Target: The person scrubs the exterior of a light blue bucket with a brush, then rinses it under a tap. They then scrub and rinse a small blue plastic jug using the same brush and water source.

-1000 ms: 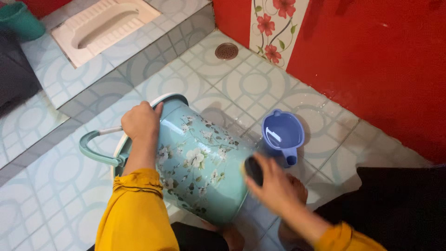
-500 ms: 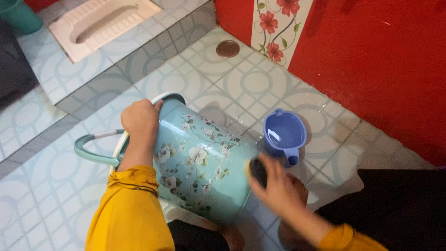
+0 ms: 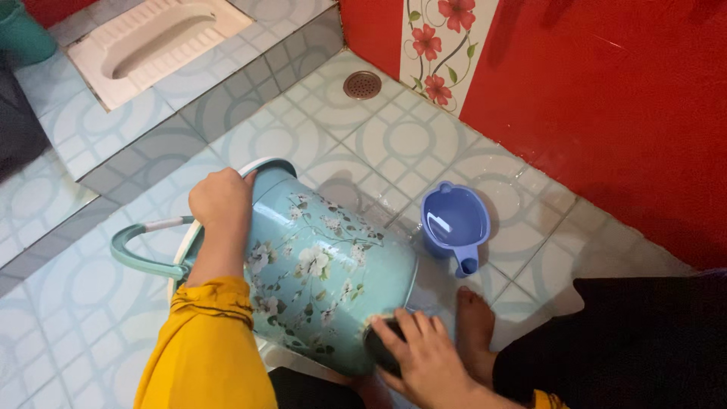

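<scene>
I am gripping the rim of the floral bucket [image 3: 326, 265] with my left hand [image 3: 219, 198], tipping it on the tiled floor [image 3: 394, 144] so its long axis slants down toward my right hand [image 3: 424, 360], which is pressing a dark scrubber [image 3: 379, 342] against its base edge.

A single head-worn camera looks steeply down from above the person's own arms onto a tiled floor [image 3: 394, 144], facing toward a red wall [image 3: 606, 91] that crosses the upper right. It sits close, so the bucket [image 3: 326, 265] and both hands fill the lower middle. A squat pan [image 3: 144, 38] lies far off, upper left.
</scene>
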